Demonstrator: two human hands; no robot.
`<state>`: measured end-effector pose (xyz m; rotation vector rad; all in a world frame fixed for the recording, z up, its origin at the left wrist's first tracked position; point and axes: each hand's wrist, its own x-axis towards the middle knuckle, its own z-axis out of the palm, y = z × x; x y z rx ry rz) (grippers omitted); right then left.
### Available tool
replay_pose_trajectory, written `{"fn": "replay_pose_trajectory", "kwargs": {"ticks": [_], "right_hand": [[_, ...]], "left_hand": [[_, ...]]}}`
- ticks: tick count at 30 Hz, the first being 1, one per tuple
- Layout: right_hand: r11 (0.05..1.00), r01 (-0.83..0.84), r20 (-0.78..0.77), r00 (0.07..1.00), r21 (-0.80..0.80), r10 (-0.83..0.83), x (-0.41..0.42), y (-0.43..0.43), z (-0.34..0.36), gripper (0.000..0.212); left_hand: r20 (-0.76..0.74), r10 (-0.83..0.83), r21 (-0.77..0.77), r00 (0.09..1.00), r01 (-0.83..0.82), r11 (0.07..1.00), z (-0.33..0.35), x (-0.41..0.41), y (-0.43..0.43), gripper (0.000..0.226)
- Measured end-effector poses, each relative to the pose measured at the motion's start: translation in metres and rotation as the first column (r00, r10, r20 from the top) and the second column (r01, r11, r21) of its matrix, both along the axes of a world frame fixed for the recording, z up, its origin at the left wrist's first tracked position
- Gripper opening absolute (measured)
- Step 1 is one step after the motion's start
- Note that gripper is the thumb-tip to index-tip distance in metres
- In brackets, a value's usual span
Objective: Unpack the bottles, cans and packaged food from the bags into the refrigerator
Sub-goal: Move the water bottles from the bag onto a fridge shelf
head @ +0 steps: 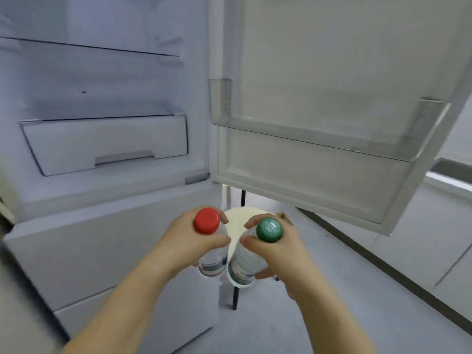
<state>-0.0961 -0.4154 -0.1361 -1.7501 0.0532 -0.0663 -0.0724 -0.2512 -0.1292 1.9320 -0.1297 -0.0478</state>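
Observation:
My left hand (186, 241) grips a clear water bottle with a red cap (207, 221) upright, low in the middle of the view. Right beside it, my right hand (278, 249) grips a clear bottle with a green cap (269, 229) and a green label. Both bottles hang in the air in front of the open refrigerator (102, 139). Its white crisper drawer (107, 144) sits under a glass shelf (89, 47). The open door (332, 60) on the right carries a clear door bin (319, 139) with nothing in it.
A closed lower freezer drawer front (97, 246) lies below the fridge compartment. A round pale stool (237, 221) on black legs stands on the grey floor behind the bottles. White cabinets (434, 238) run along the right.

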Motion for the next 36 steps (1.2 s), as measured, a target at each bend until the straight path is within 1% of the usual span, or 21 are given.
{"fn": "replay_pose_trajectory", "kwargs": {"ticks": [4, 9, 13, 17, 21, 24, 26, 31, 33, 36], "right_hand": [[0.991, -0.137, 0.048, 0.989, -0.009, 0.137, 0.042, 0.031, 0.009, 0.017], [0.946, -0.321, 0.109, 0.942, 0.036, 0.316, 0.087, 0.061, 0.023, 0.017], [0.898, -0.434, 0.215, 0.885, 0.068, 0.412, 0.116, 0.078, 0.045, 0.018], [0.861, -0.506, 0.345, 0.819, 0.059, 0.458, 0.141, 0.094, 0.069, 0.020], [0.827, -0.551, 0.463, 0.764, 0.107, 0.449, 0.161, 0.111, 0.092, 0.019], [0.807, -0.574, 0.533, 0.730, 0.140, 0.427, 0.172, 0.125, 0.106, 0.020], [0.796, -0.584, 0.581, 0.706, 0.156, 0.404, 0.178, 0.134, 0.114, 0.022], [0.779, -0.595, 0.694, 0.646, 0.197, 0.318, 0.197, 0.159, 0.132, 0.021], [0.779, -0.592, 0.741, 0.615, 0.208, 0.269, 0.205, 0.169, 0.139, 0.020], [0.775, -0.593, 0.808, 0.555, 0.218, 0.198, 0.218, 0.185, 0.150, 0.022]], "left_hand": [[0.029, 0.164, -0.027, 0.986, -0.163, 0.986, 0.007, 0.020, 0.030, 0.026], [0.104, 0.355, -0.066, 0.929, -0.350, 0.934, 0.018, 0.039, 0.059, 0.025], [0.215, 0.481, -0.086, 0.850, -0.474, 0.876, 0.034, 0.053, 0.078, 0.027], [0.330, 0.595, -0.142, 0.733, -0.585, 0.799, 0.056, 0.066, 0.092, 0.026], [0.458, 0.652, -0.172, 0.604, -0.659, 0.732, 0.083, 0.073, 0.097, 0.027], [0.558, 0.658, -0.198, 0.506, -0.689, 0.697, 0.100, 0.079, 0.103, 0.027], [0.621, 0.646, -0.222, 0.443, -0.692, 0.687, 0.109, 0.083, 0.107, 0.025], [0.719, 0.624, -0.298, 0.306, -0.676, 0.674, 0.129, 0.098, 0.122, 0.025], [0.750, 0.612, -0.328, 0.249, -0.663, 0.673, 0.136, 0.107, 0.131, 0.025], [0.781, 0.595, -0.364, 0.189, -0.637, 0.680, 0.149, 0.122, 0.149, 0.027]]}}
